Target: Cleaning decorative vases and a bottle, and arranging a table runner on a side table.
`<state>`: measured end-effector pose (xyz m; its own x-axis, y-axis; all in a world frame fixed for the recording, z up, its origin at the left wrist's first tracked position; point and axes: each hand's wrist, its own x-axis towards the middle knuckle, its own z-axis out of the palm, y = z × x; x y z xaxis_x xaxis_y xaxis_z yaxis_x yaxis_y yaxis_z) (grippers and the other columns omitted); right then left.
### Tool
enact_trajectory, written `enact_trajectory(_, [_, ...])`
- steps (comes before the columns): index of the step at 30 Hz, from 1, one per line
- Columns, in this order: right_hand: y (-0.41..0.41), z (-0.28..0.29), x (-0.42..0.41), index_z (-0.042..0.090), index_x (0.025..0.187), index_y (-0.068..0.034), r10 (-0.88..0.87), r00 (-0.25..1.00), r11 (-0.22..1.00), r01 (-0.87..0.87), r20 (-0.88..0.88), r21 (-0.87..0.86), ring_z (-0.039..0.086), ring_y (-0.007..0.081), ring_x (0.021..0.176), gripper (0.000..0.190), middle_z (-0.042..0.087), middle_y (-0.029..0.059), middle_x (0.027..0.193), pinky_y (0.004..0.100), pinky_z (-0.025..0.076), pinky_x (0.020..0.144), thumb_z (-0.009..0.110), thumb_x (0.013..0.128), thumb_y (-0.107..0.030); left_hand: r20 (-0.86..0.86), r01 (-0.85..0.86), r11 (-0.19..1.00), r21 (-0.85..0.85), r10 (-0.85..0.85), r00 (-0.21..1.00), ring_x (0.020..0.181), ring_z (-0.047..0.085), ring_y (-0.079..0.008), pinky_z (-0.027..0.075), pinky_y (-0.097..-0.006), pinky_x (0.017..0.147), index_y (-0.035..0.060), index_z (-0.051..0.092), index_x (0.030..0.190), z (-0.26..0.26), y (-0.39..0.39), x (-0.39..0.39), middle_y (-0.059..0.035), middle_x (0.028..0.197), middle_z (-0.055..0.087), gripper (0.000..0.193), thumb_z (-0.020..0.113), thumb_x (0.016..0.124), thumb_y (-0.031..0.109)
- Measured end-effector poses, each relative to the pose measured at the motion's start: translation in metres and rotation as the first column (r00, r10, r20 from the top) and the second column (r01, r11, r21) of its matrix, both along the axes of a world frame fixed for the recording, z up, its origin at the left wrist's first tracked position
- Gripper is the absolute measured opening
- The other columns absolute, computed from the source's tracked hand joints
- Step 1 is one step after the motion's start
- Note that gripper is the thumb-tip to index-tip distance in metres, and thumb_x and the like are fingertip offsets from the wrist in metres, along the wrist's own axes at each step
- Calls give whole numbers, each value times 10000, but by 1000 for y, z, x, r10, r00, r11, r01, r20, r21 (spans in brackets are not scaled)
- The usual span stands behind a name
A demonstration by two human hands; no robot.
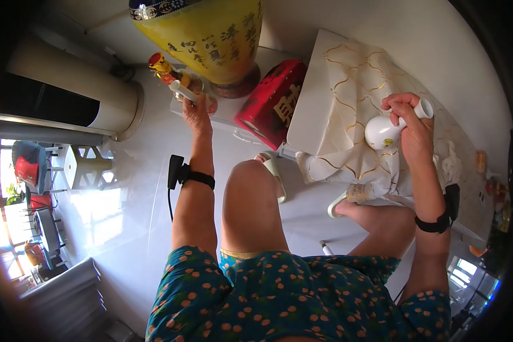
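Observation:
My left hand (196, 112) is closed around a small white bottle-like vessel (183, 90) with a narrow neck, beside a glass bottle with gold foil and a red cap (158, 62). A round, patterned jar or ornament, partly hidden, stands just behind that hand. Held in my right hand (410, 119) is a white porcelain vase (378, 130) with a round body, a flared neck and a small green and yellow motif. It is tilted above a table's cream cloth with gold lines (342, 89).
A large yellow vase with dark writing (213, 38) and a red box with gold characters (275, 104) stand on a low white cabinet (224, 119). Farther left are a tall rounded appliance (68, 94) and a plastic stool (83, 166). Crumpled tissue (452, 164) lies at the right.

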<state>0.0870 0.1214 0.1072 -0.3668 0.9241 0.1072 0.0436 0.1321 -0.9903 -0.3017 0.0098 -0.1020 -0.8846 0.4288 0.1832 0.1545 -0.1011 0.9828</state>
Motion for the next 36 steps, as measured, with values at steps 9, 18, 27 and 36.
enact_trajectory(9, [-1,-7,1,608,772,-12,13,993,1000,-15,121,12,457,65,631,98,609,50,753,224,409,676,600,767,-109,5,3,993,-118,-3,1000,738,502,-108,438,-273,642,63,574,910,-13,15,6,-15,819,563,173,639,761,124])
enact_trajectory(18, [-3,-10,-1,611,779,-14,36,990,999,-40,134,27,428,46,619,67,628,45,794,195,381,613,589,769,-76,-209,60,987,-150,-91,974,801,518,-192,441,-336,698,32,551,947,-32,16,2,-74,927,532,254,663,754,153])
enact_trajectory(27, [-1,-15,8,614,776,-20,-1,995,1000,1,100,-4,511,79,719,65,635,55,826,226,421,706,594,759,-79,-405,-13,928,-372,-150,902,1061,481,-311,394,-429,897,47,422,1230,-57,-5,-3,-178,1185,464,635,750,701,171])
enact_trajectory(36, [-9,-37,31,591,977,-18,27,986,980,7,166,-201,545,124,872,368,588,36,929,278,445,818,693,623,-18,-227,139,963,-230,-191,955,749,619,-183,483,-295,691,10,532,1072,36,-46,63,-135,890,624,195,510,885,61])
